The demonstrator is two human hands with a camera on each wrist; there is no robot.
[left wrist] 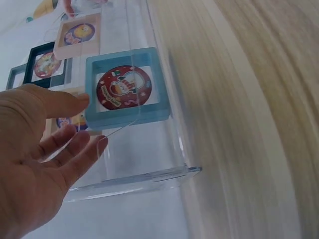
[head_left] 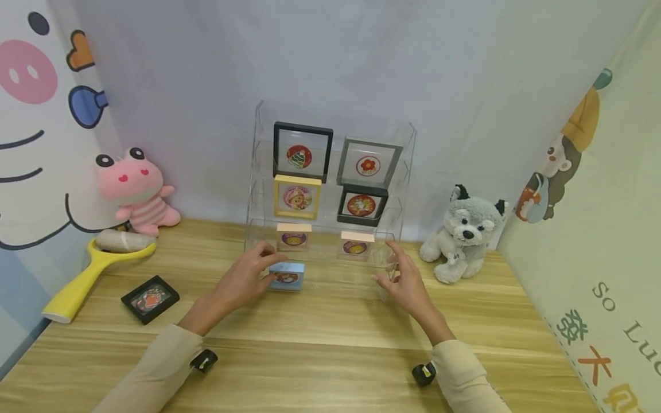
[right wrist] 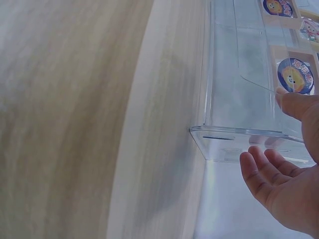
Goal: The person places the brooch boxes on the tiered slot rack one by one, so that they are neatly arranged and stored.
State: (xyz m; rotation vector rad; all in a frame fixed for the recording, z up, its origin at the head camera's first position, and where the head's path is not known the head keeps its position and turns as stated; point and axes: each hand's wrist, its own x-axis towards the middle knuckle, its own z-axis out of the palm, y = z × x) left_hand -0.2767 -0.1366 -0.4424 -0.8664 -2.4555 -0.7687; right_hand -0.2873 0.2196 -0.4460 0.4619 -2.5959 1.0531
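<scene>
My left hand (head_left: 249, 271) is at the left of the clear display rack (head_left: 330, 278) and pinches a small blue picture frame (head_left: 287, 277) low at its front. In the left wrist view, the thumb touches the edge of the blue frame (left wrist: 159, 89), which has a round dark-red picture. Some fingertips show below it; what lies behind the frame is hidden. My right hand (head_left: 407, 282) is by the rack's right side, fingers loosely spread. In the right wrist view, its fingertips are beside the rack's clear end panel (right wrist: 239, 137), with nothing gripped.
Higher tiers hold black (head_left: 277, 149), grey (head_left: 343, 163), yellow (head_left: 276, 198) and pinkish (head_left: 356, 236) frames. At left lie a black frame (head_left: 135, 311), a yellow lint roller (head_left: 77, 287) and a pink plush frog (head_left: 129, 183). A grey plush dog (head_left: 467, 235) sits at right.
</scene>
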